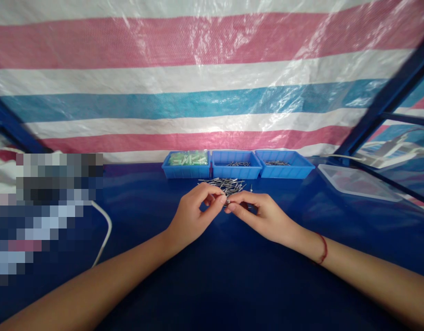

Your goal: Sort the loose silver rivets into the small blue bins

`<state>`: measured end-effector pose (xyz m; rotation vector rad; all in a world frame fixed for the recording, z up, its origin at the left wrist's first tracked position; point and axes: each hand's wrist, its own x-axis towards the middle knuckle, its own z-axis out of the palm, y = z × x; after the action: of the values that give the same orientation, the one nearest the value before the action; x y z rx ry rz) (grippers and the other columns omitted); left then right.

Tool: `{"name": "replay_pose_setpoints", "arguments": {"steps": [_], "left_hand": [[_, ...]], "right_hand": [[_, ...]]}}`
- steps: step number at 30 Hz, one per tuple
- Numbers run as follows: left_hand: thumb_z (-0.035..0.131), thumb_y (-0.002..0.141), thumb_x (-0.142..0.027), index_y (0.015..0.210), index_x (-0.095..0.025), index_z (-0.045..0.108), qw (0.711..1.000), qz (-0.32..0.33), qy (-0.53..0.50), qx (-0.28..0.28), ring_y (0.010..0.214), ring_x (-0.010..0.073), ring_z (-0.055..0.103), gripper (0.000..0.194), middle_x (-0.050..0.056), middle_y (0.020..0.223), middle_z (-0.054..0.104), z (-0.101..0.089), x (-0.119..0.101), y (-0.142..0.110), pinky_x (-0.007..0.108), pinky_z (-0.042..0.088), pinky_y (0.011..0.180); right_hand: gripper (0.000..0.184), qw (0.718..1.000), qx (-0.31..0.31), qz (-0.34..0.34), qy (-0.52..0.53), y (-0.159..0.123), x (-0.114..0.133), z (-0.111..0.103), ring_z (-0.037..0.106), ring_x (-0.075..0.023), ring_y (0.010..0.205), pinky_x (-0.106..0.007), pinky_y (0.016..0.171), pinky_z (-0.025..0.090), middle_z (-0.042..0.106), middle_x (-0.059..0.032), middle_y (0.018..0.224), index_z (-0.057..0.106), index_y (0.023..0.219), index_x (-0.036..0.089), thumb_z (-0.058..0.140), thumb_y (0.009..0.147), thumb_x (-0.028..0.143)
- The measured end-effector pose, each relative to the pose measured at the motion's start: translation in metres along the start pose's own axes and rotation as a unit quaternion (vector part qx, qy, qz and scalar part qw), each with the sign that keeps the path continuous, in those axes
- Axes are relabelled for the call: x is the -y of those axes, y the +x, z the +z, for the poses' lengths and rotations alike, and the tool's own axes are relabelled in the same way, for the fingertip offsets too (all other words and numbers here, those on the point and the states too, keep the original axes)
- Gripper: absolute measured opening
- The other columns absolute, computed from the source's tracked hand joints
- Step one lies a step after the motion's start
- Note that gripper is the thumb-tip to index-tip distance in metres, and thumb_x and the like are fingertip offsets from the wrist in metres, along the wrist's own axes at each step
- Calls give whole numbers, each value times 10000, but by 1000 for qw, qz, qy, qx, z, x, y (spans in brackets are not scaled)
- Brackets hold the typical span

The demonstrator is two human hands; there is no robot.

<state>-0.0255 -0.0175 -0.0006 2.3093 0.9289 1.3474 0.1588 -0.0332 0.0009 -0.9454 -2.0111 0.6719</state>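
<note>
My left hand and my right hand meet fingertip to fingertip over the blue table, each with thumb and forefinger pinched. A tiny silvery piece shows between the fingertips, too small to name and mostly covered. Just behind the hands lies a loose pile of thin metal pins, which look like blind rivets. A single pin is set a little apart at the right of the pile. My fingers hide the near part of the pile.
Behind the pile, three blue bins stand in a row: the left bin holds green-and-white pieces, the middle bin and right bin hold small metal parts. A translucent lid lies at right. A white cable runs at left.
</note>
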Motion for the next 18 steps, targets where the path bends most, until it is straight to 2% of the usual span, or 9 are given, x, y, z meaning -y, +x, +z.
{"name": "replay_pose_setpoints", "arguments": {"steps": [5, 10, 14, 18], "left_hand": [[534, 857, -183, 826, -177, 583, 1000, 0, 2, 1, 659, 99, 563, 58, -3, 753, 617, -1, -1, 0, 220, 460, 632], [522, 865, -198, 837, -183, 582, 1000, -7, 5, 0, 671, 107, 564, 68, 0, 761, 615, 0, -1, 0, 228, 463, 639], [516, 869, -191, 840, -183, 577, 1000, -14, 6, 7, 678, 108, 563, 68, 0, 772, 609, 0, -1, 0, 228, 457, 639], [520, 869, -172, 840, -183, 574, 1000, -10, 3, 14, 681, 102, 553, 62, -9, 774, 594, 1, -1, 0, 225, 448, 651]], "right_hand": [[158, 999, -16, 21, 38, 0, -3, 2, 657, -162, 721, -292, 658, 524, 705, -39, 781, 653, 872, 170, 560, 839, 294], [158, 995, -69, 37, 63, 2, -5, 1, 647, -160, 710, -295, 650, 535, 701, -45, 791, 652, 860, 172, 587, 823, 311], [145, 991, -120, 24, 48, 1, -4, -1, 627, -148, 681, -279, 622, 520, 690, -38, 795, 658, 871, 181, 613, 814, 306], [115, 991, -136, 1, 20, 0, 1, -5, 608, -140, 668, -275, 611, 498, 679, -32, 775, 659, 870, 185, 608, 822, 277]]}}
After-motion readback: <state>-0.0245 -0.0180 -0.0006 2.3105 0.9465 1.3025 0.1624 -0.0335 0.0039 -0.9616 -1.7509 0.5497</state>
